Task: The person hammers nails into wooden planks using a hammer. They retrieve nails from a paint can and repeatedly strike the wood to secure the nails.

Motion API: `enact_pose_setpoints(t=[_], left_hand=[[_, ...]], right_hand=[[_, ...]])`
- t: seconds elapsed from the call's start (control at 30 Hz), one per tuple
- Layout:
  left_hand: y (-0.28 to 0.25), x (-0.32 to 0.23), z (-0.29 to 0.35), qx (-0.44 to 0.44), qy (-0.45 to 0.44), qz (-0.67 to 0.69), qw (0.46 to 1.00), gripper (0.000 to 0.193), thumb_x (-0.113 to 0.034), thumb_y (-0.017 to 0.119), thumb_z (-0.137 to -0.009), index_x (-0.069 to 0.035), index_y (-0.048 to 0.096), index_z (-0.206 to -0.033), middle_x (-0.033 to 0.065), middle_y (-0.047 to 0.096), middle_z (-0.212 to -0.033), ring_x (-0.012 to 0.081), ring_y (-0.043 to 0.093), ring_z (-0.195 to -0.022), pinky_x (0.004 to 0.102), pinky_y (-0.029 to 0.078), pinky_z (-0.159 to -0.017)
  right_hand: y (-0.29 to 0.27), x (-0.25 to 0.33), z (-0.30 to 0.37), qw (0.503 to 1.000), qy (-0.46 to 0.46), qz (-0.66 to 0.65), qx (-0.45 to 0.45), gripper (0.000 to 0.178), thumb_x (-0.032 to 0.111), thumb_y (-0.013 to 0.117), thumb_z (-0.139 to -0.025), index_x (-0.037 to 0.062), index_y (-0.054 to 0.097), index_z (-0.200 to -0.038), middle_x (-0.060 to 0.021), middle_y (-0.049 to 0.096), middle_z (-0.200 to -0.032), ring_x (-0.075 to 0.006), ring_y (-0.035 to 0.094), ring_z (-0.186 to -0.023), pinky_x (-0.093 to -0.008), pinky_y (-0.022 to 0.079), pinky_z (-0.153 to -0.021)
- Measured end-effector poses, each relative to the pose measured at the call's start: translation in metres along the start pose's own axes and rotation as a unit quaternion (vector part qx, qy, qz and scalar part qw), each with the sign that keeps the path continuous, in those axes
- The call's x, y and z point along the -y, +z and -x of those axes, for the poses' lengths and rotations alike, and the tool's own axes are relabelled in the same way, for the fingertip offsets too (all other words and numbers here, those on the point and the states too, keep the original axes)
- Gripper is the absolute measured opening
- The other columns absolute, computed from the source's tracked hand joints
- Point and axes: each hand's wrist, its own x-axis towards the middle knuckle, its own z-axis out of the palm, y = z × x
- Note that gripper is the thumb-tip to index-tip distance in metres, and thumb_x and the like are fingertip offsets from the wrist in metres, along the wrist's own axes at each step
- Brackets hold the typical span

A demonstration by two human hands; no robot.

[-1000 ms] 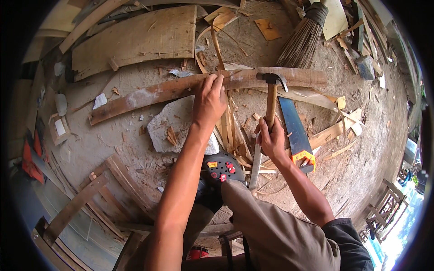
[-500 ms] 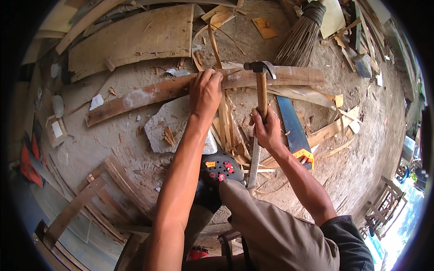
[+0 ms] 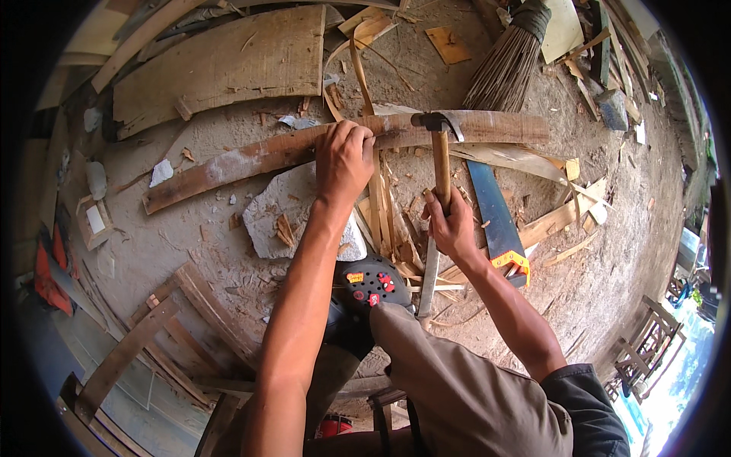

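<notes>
A long brown wooden board (image 3: 251, 161) lies crosswise on the ground in front of me. My left hand (image 3: 344, 158) is closed over the board near its middle, knuckles up; its fingertips are hidden, so anything small between them cannot be made out. My right hand (image 3: 452, 222) is wrapped round the wooden handle of a claw hammer (image 3: 442, 164). The dark hammer head appears over the right half of the board, its claw pointing right. Whether it touches the wood is not clear.
A pale stone block (image 3: 278, 217) sits below the board, beside my dark clog (image 3: 365, 286). To the right lies a handsaw (image 3: 491, 206) with a yellow-orange handle. Wood strips and chips are scattered around. Farther off are a stick broom (image 3: 506, 68) and a wide plank (image 3: 228, 68).
The hammer and my right hand have come slightly lower, toward me. My left hand has shifted a little on the board, which stays nearly in place.
</notes>
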Motion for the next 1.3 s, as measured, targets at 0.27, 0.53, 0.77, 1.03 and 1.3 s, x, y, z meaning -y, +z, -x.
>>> enact_pose_setpoints(t=[0.27, 0.53, 0.77, 1.03, 1.3], left_hand=[[0.004, -0.003, 0.009, -0.035, -0.025, 0.021, 0.999, 0.008, -0.008, 0.073, -0.082, -0.005, 0.067, -0.086, 0.0081, 0.066, -0.09, 0.0311, 0.063, -0.09, 0.0417, 0.048, -0.081], [0.007, -0.005, 0.015, -0.044, -0.055, 0.048, 0.996, 0.006, -0.009, 0.073, -0.082, -0.007, 0.068, -0.084, 0.0069, 0.065, -0.091, 0.0302, 0.061, -0.091, 0.0423, 0.046, -0.084], [0.008, -0.007, 0.019, -0.05, -0.022, 0.007, 0.998, 0.008, -0.007, 0.068, -0.085, -0.006, 0.063, -0.09, 0.0074, 0.063, -0.094, 0.0301, 0.06, -0.093, 0.0427, 0.044, -0.086], [0.009, -0.002, 0.016, -0.054, -0.009, -0.008, 0.998, 0.006, -0.004, 0.065, -0.086, -0.005, 0.06, -0.089, 0.0082, 0.061, -0.093, 0.0294, 0.059, -0.093, 0.0435, 0.044, -0.086], [0.011, -0.002, 0.017, -0.055, -0.023, -0.004, 0.998, 0.009, -0.004, 0.067, -0.085, -0.007, 0.064, -0.093, 0.0082, 0.064, -0.096, 0.0317, 0.06, -0.097, 0.0429, 0.046, -0.086]], right_hand=[[0.004, 0.0, -0.002, 0.998, -0.014, 0.069, -0.008, 0.025, 0.026, 0.064, -0.098, 0.0014, 0.057, -0.095, -0.0145, 0.063, -0.066, -0.0218, 0.062, -0.057, -0.0373, 0.046, -0.052], [0.004, 0.008, 0.009, 0.992, -0.03, 0.124, -0.007, 0.022, 0.02, 0.064, -0.096, 0.0002, 0.055, -0.097, -0.0222, 0.06, -0.066, -0.037, 0.061, -0.057, -0.0444, 0.045, -0.053], [0.001, 0.002, 0.011, 0.992, -0.062, 0.111, -0.016, 0.02, 0.019, 0.063, -0.097, 0.0004, 0.055, -0.097, -0.0198, 0.06, -0.064, -0.0315, 0.06, -0.053, -0.0422, 0.044, -0.049], [0.0, 0.009, 0.012, 0.994, -0.032, 0.105, -0.026, 0.022, 0.021, 0.063, -0.097, 0.0004, 0.056, -0.098, -0.0166, 0.057, -0.061, -0.0227, 0.058, -0.051, -0.0386, 0.042, -0.047], [0.006, 0.019, 0.014, 0.991, -0.068, 0.112, 0.0, 0.022, 0.02, 0.059, -0.1, -0.0002, 0.053, -0.104, -0.0212, 0.057, -0.062, -0.0337, 0.059, -0.052, -0.0436, 0.043, -0.049]])
